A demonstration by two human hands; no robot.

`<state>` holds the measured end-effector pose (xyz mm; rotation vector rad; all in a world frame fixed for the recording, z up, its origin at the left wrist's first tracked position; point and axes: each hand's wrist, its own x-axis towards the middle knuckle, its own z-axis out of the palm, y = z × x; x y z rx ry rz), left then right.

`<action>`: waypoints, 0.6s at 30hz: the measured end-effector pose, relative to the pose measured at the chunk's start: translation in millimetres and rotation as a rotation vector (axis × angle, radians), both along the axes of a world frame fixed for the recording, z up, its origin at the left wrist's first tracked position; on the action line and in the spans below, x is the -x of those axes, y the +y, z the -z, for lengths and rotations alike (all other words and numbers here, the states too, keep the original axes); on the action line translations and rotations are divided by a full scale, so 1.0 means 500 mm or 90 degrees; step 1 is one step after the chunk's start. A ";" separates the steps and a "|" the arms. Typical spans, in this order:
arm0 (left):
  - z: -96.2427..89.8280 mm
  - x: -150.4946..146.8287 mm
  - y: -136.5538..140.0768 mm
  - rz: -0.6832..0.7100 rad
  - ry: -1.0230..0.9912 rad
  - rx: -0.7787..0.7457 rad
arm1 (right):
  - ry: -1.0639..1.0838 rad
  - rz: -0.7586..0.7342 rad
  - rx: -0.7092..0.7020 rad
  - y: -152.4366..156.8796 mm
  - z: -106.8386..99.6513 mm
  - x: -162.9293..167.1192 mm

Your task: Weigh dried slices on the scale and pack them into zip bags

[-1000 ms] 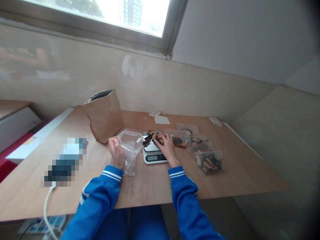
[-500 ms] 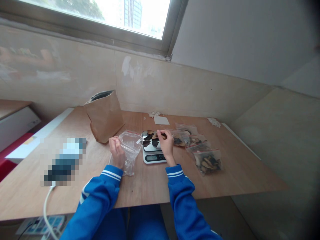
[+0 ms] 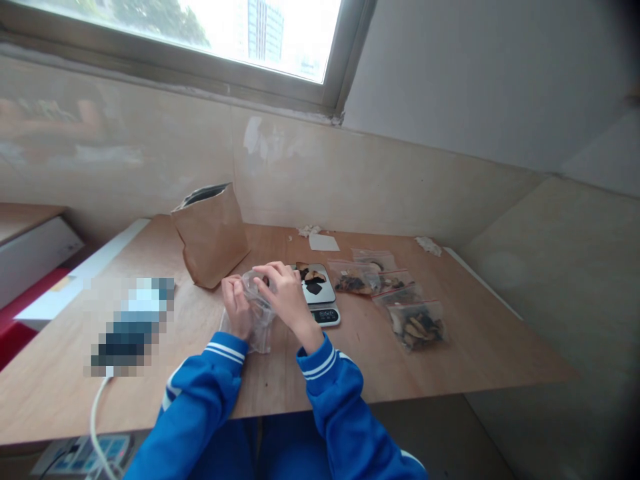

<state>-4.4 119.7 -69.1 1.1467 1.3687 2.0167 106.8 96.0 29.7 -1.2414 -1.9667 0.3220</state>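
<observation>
My left hand (image 3: 237, 308) pinches the edge of a clear zip bag (image 3: 260, 333), holding its mouth up. Over that mouth is my right hand (image 3: 286, 297), thumb and fingers curled around a small brown dried slice (image 3: 265, 281), mostly hidden by the fingers. Just to the right stands a white kitchen scale (image 3: 326, 316) with a lit display, its left part covered by my right hand. Dark and tan dried slices (image 3: 314, 276) lie on its plate.
Several filled zip bags (image 3: 417, 327) of dried pieces lie right of the scale. A brown paper bag (image 3: 213, 233) stands at the back left. A pixelated object (image 3: 133, 327) with a white cable (image 3: 93, 413) lies left. White paper (image 3: 323, 243) is near the wall.
My right hand has moved left from the scale plate to the mouth of the clear bag, carrying a dried slice. Fewer pieces show on the plate. My left hand stays nearly in place.
</observation>
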 end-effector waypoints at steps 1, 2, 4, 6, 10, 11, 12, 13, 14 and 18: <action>0.000 0.000 0.001 -0.002 -0.012 0.011 | -0.009 0.016 -0.023 0.002 0.002 -0.006; -0.001 0.000 0.001 -0.008 -0.022 0.022 | -0.004 0.037 -0.044 0.006 0.006 -0.014; -0.005 0.000 0.002 -0.024 -0.027 0.033 | 0.019 0.094 -0.071 0.024 0.020 -0.039; -0.008 0.001 0.002 -0.037 -0.026 0.037 | 0.005 0.160 -0.058 0.048 0.045 -0.069; -0.013 0.003 0.001 -0.049 -0.020 0.045 | -0.161 0.242 0.083 0.089 0.113 -0.120; -0.014 0.003 0.001 -0.049 -0.021 0.046 | -0.196 0.247 0.112 0.095 0.128 -0.128; -0.014 0.003 0.001 -0.047 -0.023 0.045 | -0.217 0.247 0.129 0.098 0.140 -0.133; -0.013 0.004 0.002 -0.044 -0.028 0.044 | -0.226 0.242 0.133 0.100 0.149 -0.137; -0.013 0.004 0.002 -0.041 -0.035 0.042 | -0.226 0.237 0.124 0.101 0.154 -0.140; -0.014 0.005 0.001 -0.040 -0.045 0.041 | -0.219 0.246 0.069 0.100 0.155 -0.151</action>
